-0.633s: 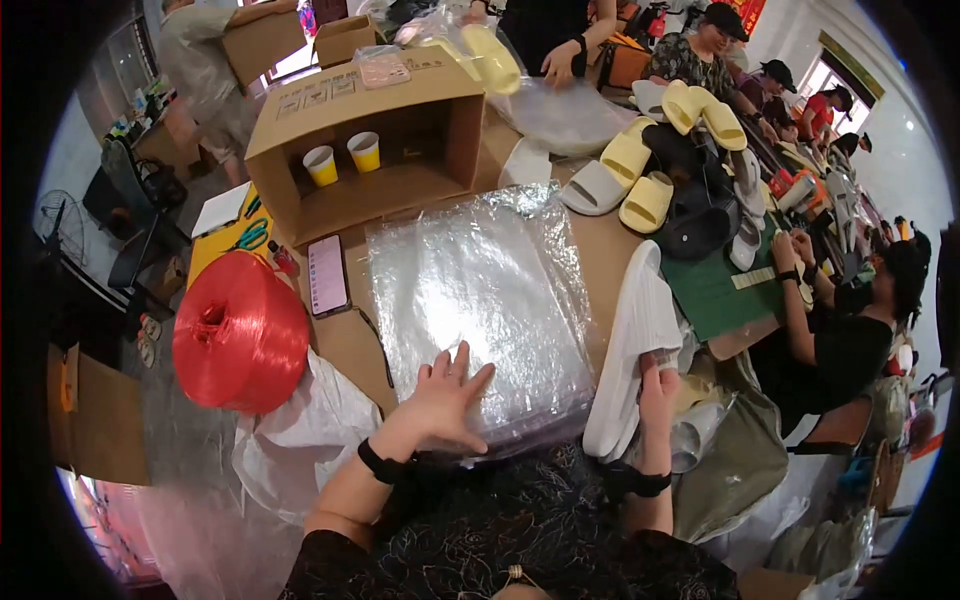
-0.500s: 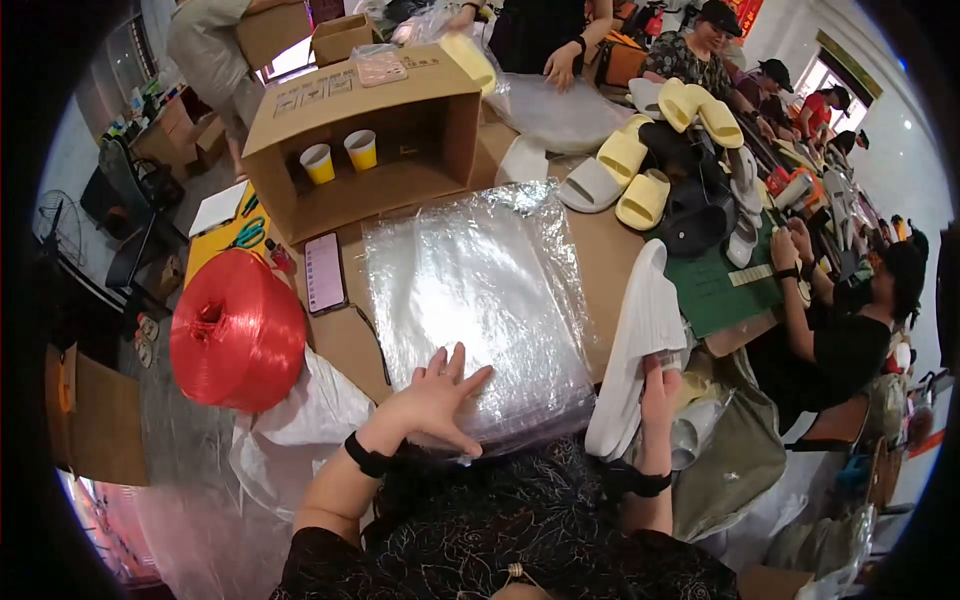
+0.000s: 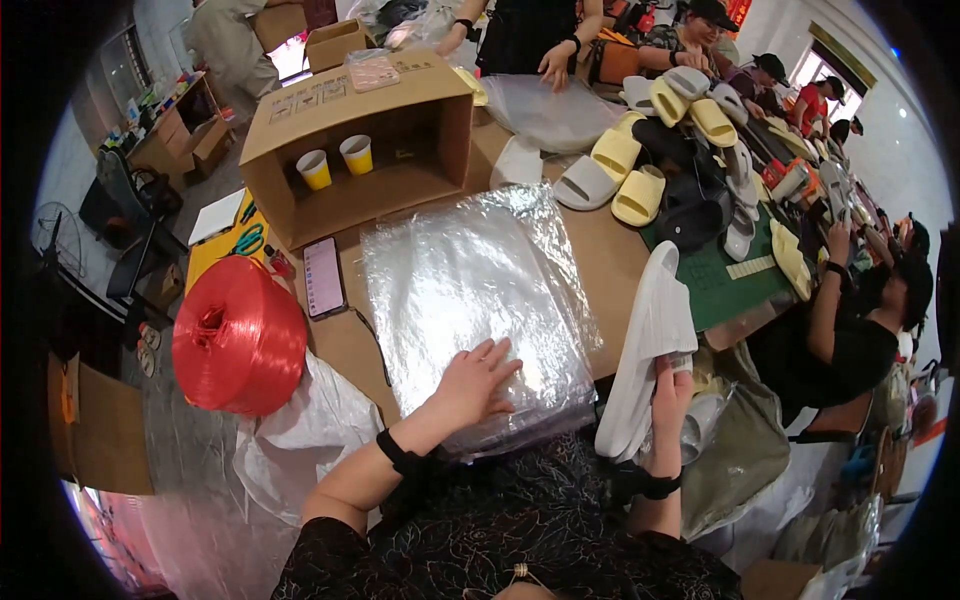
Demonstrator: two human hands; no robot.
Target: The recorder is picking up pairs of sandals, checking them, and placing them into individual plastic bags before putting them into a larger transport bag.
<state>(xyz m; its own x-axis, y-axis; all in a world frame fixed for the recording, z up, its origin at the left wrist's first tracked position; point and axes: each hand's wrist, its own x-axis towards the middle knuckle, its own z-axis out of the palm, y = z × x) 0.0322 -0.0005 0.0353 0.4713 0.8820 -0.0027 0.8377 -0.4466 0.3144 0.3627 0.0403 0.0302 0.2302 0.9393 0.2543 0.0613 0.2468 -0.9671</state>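
A stack of clear plastic bags (image 3: 470, 270) lies flat on the cardboard-covered table before me. My left hand (image 3: 476, 380) rests on the near part of that stack, its fingers stretched out and slightly spread, holding nothing. To the right of the bags, a pair of white slide sandals (image 3: 645, 350) stands on edge, sole side toward the stack. My right hand (image 3: 671, 398) grips them from the right, with its fingers reaching into the strap opening, partly hidden.
A big red twine spool (image 3: 240, 335) stands left, beside a phone (image 3: 324, 278) and scissors (image 3: 249, 240). An open carton (image 3: 360, 195) with two cups sits behind. Yellow, grey and black slides (image 3: 640, 195) pile up at back right. Co-workers stand behind and sit right.
My left hand has slid right across the bags, its fingers now pointing more to the right. The white sandals have shifted slightly right with my right hand. A yellow slide now shows on the green mat.
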